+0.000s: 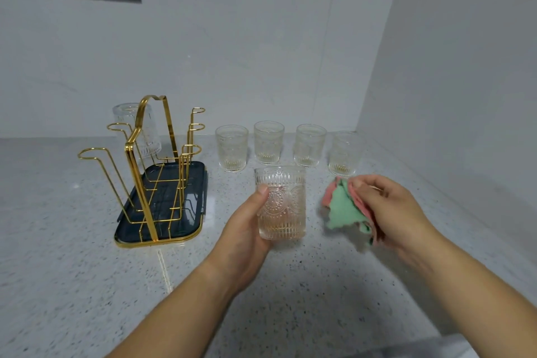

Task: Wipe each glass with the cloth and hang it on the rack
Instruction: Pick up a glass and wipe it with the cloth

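Glass (283, 206) left hand (247, 229), cloth (341, 209) right hand (389, 209)

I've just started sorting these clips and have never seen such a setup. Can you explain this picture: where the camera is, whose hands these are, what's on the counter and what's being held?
There is no machine: a person works bare-handed, and the one picture comes from a camera worn on their head, looking down. The left hand holds an embossed glass upright over the speckled countertop; the right hand pinches a bunched green-and-pink cloth beside it, not touching it. Behind stand four more glasses in a row. At left a gold wire rack sits on a dark tray, with one glass already hung upside down.
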Tool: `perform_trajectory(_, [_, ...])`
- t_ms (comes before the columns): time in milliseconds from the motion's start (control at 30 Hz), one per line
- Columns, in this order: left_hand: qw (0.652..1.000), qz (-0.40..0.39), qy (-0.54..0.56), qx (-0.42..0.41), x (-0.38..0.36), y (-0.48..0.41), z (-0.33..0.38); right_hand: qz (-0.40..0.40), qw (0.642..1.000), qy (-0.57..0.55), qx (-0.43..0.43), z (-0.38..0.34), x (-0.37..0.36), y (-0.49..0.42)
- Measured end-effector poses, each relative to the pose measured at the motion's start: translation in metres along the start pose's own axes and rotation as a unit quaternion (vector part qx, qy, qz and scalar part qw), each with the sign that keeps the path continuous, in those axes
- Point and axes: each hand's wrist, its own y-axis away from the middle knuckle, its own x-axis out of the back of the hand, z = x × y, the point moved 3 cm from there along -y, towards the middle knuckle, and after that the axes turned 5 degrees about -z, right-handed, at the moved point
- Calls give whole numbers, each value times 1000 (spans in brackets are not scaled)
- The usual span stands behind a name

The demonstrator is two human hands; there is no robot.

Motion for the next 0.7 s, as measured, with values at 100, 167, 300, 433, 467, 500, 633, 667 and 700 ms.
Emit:
perform_trajectory(100, [1000, 8, 17, 0, 0, -1, -2, -23, 980, -185, -63, -12, -30, 5])
perform_trajectory(167, [1000, 3, 13, 2, -2, -1, -3, -71, 957, -273, -59, -17, -52, 10])
perform_trajectory(300, [1000, -5, -8, -13, -1, -2, -2, -112, 980, -155, 58, -19, -76, 29])
perform_trajectory(433, [999, 6, -42, -33, 0, -2, -1, -80, 987, -105, 95, -19, -81, 28])
perform_trajectory(467, [998, 15, -53, -33, 0, -2, -2, -66, 987, -111, 100, -20, -81, 25])
perform_trajectory(500, [997, 24, -62, -34, 1, -2, -3, -49, 988, -104, 105, -22, -82, 23])
perform_trajectory(633, [997, 27, -64, -38, 2, -1, -5, -17, 987, -22, 158, -25, -90, 23])
perform_trajectory(667, [997, 29, -61, -42, 3, -1, -4, -17, 986, -3, 167, -24, -92, 26])
perform_trajectory(700, [997, 37, -56, -47, 4, -2, -3, -19, 985, 14, 171, -21, -94, 29])
